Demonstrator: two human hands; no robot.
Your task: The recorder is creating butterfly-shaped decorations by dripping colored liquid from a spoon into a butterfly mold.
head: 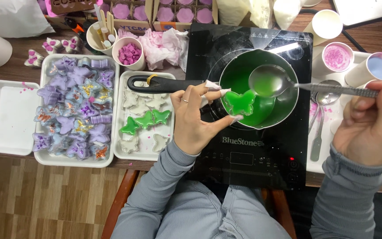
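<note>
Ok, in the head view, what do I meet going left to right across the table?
Empty white tray → tray of purple butterflies → tray of green and white butterflies → left hand holding green butterfly mould → pot of green liquid → right hand holding the ladle.

Left hand [195,117] raised palm-up, thumb and fingertips pinched together, ring on one finger, grey ribbed sleeve to the wrist. Right hand [372,124] curled in a loose fist, thumb on top, grip probably closed; knuckles partly cut by frame edge. Both forearms angle inward.
</note>
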